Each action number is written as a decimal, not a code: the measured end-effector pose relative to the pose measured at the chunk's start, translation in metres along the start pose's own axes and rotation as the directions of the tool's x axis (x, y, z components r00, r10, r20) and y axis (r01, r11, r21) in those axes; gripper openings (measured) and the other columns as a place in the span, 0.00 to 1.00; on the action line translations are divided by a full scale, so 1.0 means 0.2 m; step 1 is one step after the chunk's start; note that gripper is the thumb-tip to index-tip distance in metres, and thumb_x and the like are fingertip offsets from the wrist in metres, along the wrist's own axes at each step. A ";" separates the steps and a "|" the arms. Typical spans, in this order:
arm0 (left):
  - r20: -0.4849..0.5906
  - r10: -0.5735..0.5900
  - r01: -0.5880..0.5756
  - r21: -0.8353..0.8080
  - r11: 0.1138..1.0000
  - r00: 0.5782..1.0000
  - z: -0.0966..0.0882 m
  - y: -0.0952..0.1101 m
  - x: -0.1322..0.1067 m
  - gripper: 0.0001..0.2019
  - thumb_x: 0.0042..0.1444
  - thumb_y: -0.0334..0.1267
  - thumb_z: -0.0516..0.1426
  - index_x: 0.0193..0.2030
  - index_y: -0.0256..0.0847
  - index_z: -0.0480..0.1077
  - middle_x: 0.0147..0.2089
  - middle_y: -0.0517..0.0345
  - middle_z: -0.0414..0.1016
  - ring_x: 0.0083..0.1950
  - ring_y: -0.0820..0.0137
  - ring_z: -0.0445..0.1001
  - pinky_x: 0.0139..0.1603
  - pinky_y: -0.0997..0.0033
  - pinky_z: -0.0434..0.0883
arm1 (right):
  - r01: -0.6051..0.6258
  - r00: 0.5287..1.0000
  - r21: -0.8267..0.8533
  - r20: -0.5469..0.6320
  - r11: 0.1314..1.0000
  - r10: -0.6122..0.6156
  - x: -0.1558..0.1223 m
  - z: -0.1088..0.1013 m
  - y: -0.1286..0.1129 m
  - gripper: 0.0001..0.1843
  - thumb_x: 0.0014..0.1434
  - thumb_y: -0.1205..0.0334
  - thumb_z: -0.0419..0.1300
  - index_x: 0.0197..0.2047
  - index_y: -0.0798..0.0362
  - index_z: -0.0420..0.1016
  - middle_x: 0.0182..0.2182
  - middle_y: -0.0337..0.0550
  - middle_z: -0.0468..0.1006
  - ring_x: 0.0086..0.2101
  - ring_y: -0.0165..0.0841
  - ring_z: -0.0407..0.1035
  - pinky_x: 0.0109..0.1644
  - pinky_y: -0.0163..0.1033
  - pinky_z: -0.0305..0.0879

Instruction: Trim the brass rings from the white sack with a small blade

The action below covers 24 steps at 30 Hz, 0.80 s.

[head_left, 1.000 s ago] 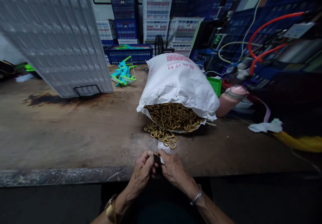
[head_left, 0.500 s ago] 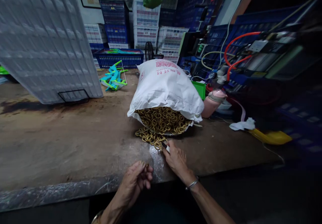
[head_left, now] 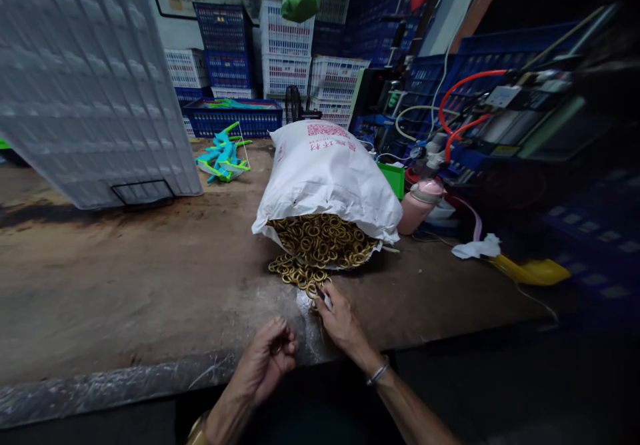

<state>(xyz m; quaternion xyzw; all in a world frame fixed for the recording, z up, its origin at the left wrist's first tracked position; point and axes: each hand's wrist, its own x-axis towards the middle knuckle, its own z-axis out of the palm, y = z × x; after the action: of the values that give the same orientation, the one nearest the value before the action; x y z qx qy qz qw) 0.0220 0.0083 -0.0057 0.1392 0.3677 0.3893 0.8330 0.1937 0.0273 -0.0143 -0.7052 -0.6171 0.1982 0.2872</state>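
A white sack (head_left: 327, 175) lies on the worn table (head_left: 125, 278), its mouth toward me, spilling a heap of brass rings (head_left: 315, 248). My right hand (head_left: 340, 318) reaches to the near edge of the spilled rings, its fingers pinched on a small dark-and-white tool (head_left: 324, 296). My left hand (head_left: 267, 358) rests closed at the table's front edge, with what looks like a brass ring (head_left: 277, 348) between its fingers.
A large white slatted panel (head_left: 95, 85) leans at the left. Teal and green plastic parts (head_left: 223, 155) lie behind. Stacked blue and white crates (head_left: 280, 52) line the back. A pink bottle (head_left: 420, 205), hoses, a machine, a white rag (head_left: 477, 247) and a yellow object (head_left: 533, 272) crowd the right.
My hands have parted. The right hand went forward with the small tool to the spilled rings, and the left hand stayed back at the table edge and curled shut.
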 end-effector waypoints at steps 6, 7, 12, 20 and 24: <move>0.002 0.382 -0.321 0.547 0.774 0.924 0.01 -0.02 0.02 0.12 0.49 0.44 0.58 0.38 0.40 0.66 0.21 0.67 0.63 0.18 0.79 0.59 0.17 0.80 0.57 | -0.236 0.964 0.520 0.235 0.821 0.128 -0.02 0.03 -0.11 0.07 0.49 0.59 0.54 0.31 0.53 0.66 0.18 0.31 0.63 0.20 0.25 0.54 0.24 0.29 0.51; 0.034 0.437 -0.369 0.595 0.714 0.899 0.01 -0.02 0.02 0.12 0.50 0.43 0.58 0.39 0.40 0.67 0.22 0.67 0.64 0.20 0.78 0.61 0.20 0.79 0.59 | -0.278 0.950 0.564 0.284 0.778 0.134 -0.03 0.04 -0.13 0.07 0.49 0.59 0.54 0.31 0.53 0.66 0.18 0.30 0.62 0.19 0.24 0.53 0.23 0.29 0.50; 0.246 0.523 -0.537 0.659 0.527 0.816 0.03 0.00 0.01 0.07 0.52 0.39 0.56 0.35 0.38 0.70 0.33 0.56 0.74 0.35 0.70 0.70 0.38 0.73 0.65 | -0.393 0.903 0.657 0.407 0.643 0.136 -0.05 0.06 -0.18 0.11 0.50 0.53 0.55 0.27 0.54 0.64 0.15 0.29 0.59 0.15 0.21 0.47 0.19 0.29 0.45; 0.108 0.330 -0.331 0.571 0.752 0.938 0.02 0.02 0.02 0.12 0.52 0.46 0.55 0.28 0.39 0.62 0.20 0.67 0.61 0.19 0.80 0.54 0.20 0.80 0.54 | -0.354 0.917 0.611 0.375 0.708 0.135 -0.06 0.08 -0.19 0.16 0.48 0.48 0.57 0.26 0.54 0.66 0.14 0.30 0.61 0.16 0.22 0.51 0.20 0.30 0.47; 0.135 0.190 -0.230 0.431 0.873 0.972 0.01 0.02 0.01 0.13 0.52 0.47 0.55 0.30 0.39 0.59 0.21 0.68 0.60 0.16 0.83 0.47 0.16 0.81 0.45 | -0.330 0.920 0.607 0.378 0.723 0.102 -0.06 0.09 -0.18 0.16 0.49 0.49 0.56 0.25 0.54 0.65 0.14 0.31 0.62 0.17 0.22 0.51 0.21 0.30 0.49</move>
<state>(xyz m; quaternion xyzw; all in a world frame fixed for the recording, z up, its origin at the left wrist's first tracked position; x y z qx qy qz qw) 0.0224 0.0129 -0.0039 0.3815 0.3921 0.3770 0.7474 0.1530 0.0214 -0.0041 -0.5843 -0.4570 0.5464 0.3888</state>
